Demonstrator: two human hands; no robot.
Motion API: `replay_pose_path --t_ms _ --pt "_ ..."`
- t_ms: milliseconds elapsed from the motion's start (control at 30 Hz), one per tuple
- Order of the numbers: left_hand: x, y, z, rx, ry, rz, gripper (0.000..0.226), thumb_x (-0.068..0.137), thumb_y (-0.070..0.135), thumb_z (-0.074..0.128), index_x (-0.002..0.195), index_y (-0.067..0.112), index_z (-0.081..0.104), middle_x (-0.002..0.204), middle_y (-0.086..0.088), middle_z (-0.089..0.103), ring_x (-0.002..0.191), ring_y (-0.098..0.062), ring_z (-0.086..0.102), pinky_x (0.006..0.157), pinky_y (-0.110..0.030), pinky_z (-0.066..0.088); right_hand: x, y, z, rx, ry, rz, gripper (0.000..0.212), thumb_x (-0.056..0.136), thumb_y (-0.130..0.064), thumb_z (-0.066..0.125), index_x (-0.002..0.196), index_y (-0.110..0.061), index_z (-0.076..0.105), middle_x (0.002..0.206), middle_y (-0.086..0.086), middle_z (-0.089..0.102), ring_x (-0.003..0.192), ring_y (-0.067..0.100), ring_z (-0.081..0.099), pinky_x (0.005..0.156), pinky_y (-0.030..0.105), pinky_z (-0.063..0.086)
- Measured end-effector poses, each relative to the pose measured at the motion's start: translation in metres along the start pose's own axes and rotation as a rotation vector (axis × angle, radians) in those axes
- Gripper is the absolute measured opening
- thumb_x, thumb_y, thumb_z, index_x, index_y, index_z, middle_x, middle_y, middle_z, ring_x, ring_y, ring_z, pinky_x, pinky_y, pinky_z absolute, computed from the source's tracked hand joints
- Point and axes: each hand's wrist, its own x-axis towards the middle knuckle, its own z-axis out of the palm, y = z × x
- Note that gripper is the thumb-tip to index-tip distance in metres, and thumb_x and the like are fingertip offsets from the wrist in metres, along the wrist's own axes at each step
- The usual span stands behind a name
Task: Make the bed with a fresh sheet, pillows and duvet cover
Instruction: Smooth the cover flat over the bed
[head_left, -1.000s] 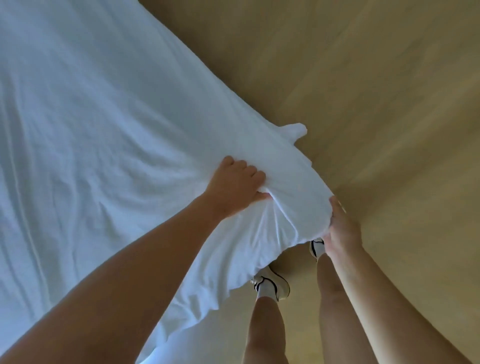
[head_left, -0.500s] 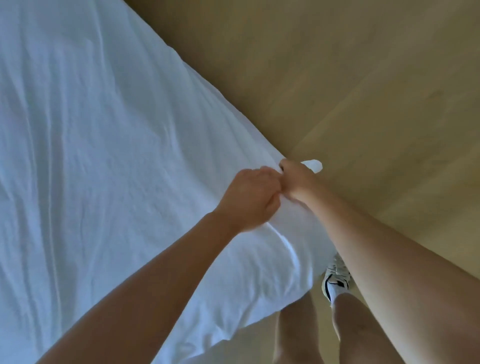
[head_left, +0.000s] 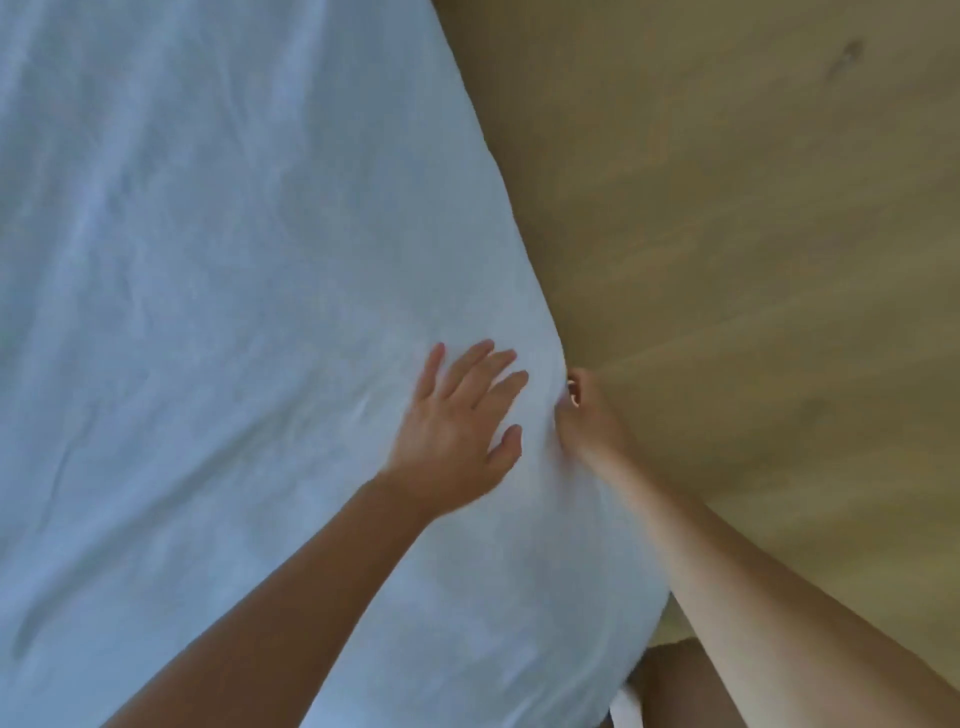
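A white, lightly creased sheet (head_left: 208, 312) covers the bed and fills the left and middle of the head view. My left hand (head_left: 462, 421) lies flat on it near the bed's right edge, fingers spread and straight. My right hand (head_left: 584, 415) is at that edge, just right of the left hand, its fingers curled into the sheet where the cloth drops over the side. The fingertips of the right hand are hidden in the fabric.
A light wooden floor (head_left: 753, 234) runs along the right of the bed. My bare legs (head_left: 675, 686) stand close against the bed corner at the bottom of the view.
My left hand let go of the bunched cloth and opened flat on the sheet. My right hand moved from the corner up along the side edge. The loose sheet tip is no longer seen.
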Motion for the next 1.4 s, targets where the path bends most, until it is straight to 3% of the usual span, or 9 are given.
replay_pose_path --t_ms 100,233,433,667,867,1033,1133,1300,1400 --pt "0.020 -0.041 -0.013 0.022 -0.103 -0.437 0.061 0.087 0.048 0.047 0.140 0.017 0.045 0.149 -0.015 0.035 0.140 -0.035 0.028 0.110 -0.060 0.012 0.025 -0.101 -0.001 0.445 -0.114 -0.047 0.042 0.096 -0.039 0.047 0.125 -0.011 0.052 0.123 0.007 0.059 0.103 0.013 0.058 0.081 0.025 0.046" --pt "0.030 -0.039 0.005 -0.033 -0.267 -0.556 0.069 0.089 0.063 0.027 0.150 0.035 0.012 0.159 -0.010 -0.007 0.144 -0.032 -0.017 0.109 -0.061 -0.008 0.030 -0.144 0.007 0.273 -0.028 -0.039 0.045 0.079 -0.061 0.060 0.097 -0.020 0.069 0.091 -0.004 0.073 0.085 0.012 0.069 0.072 0.024 0.053" --pt "0.023 -0.019 -0.004 -0.019 -0.159 -0.257 0.062 0.068 0.050 0.070 0.124 0.022 0.063 0.135 -0.010 0.055 0.125 -0.031 0.052 0.094 -0.063 0.038 0.049 -0.122 -0.008 0.067 -0.093 0.012 0.031 0.089 -0.052 0.055 0.088 -0.023 0.068 0.085 -0.004 0.073 0.075 0.007 0.069 0.063 0.020 0.051" --pt "0.100 -0.095 -0.020 -0.042 0.048 -0.746 0.057 0.084 0.038 0.041 0.132 0.011 0.054 0.141 -0.017 0.048 0.133 -0.039 0.032 0.099 -0.067 0.017 0.134 -0.244 0.004 0.330 -0.368 -0.038 0.041 0.093 -0.032 0.049 0.124 -0.007 0.058 0.121 0.011 0.064 0.113 0.026 0.060 0.096 0.037 0.047" --pt "0.200 -0.151 -0.035 -0.071 0.032 -0.794 0.060 0.090 0.042 0.034 0.140 0.010 0.044 0.148 -0.012 0.034 0.137 -0.033 0.020 0.107 -0.056 0.014 0.194 -0.317 -0.017 0.149 -0.143 -0.094 0.044 0.070 -0.064 0.066 0.084 -0.022 0.070 0.077 -0.014 0.073 0.070 0.003 0.069 0.066 0.025 0.051" --pt "0.250 -0.184 -0.059 -0.040 0.109 -0.780 0.059 0.090 0.041 0.034 0.142 0.012 0.040 0.148 -0.006 0.021 0.138 -0.032 0.020 0.107 -0.054 0.013 0.211 -0.327 -0.009 -0.076 -0.266 0.114 0.034 0.084 -0.051 0.062 0.098 -0.021 0.061 0.091 -0.005 0.068 0.074 0.010 0.064 0.066 0.027 0.048" --pt "0.265 -0.235 -0.078 -0.089 0.229 -1.018 0.061 0.091 0.042 0.039 0.147 0.019 0.031 0.153 -0.002 0.014 0.142 -0.022 0.008 0.113 -0.047 0.005 0.217 -0.387 -0.015 -0.382 -0.098 -0.221 0.058 0.085 -0.020 0.065 0.136 -0.011 0.039 0.131 0.010 0.048 0.116 0.029 0.051 0.098 0.045 0.042" --pt "0.245 -0.207 -0.053 -0.249 0.051 -1.444 0.069 0.091 0.058 0.023 0.147 0.034 -0.008 0.155 -0.005 -0.019 0.145 -0.029 -0.012 0.117 -0.042 -0.007 0.215 -0.540 0.021 -0.661 -0.121 -1.251 0.064 0.081 -0.009 0.064 0.137 0.005 0.039 0.145 0.029 0.032 0.136 0.044 0.028 0.111 0.045 0.019" --pt "0.231 -0.123 -0.054 -0.331 -0.075 -1.179 0.078 0.076 0.062 0.042 0.145 0.026 0.032 0.150 -0.012 0.032 0.138 -0.034 0.027 0.111 -0.041 0.013 0.210 -0.593 0.090 -0.957 -0.265 -1.429 0.064 0.088 -0.026 0.057 0.144 -0.006 0.034 0.155 0.018 0.020 0.144 0.036 0.014 0.113 0.046 0.010"
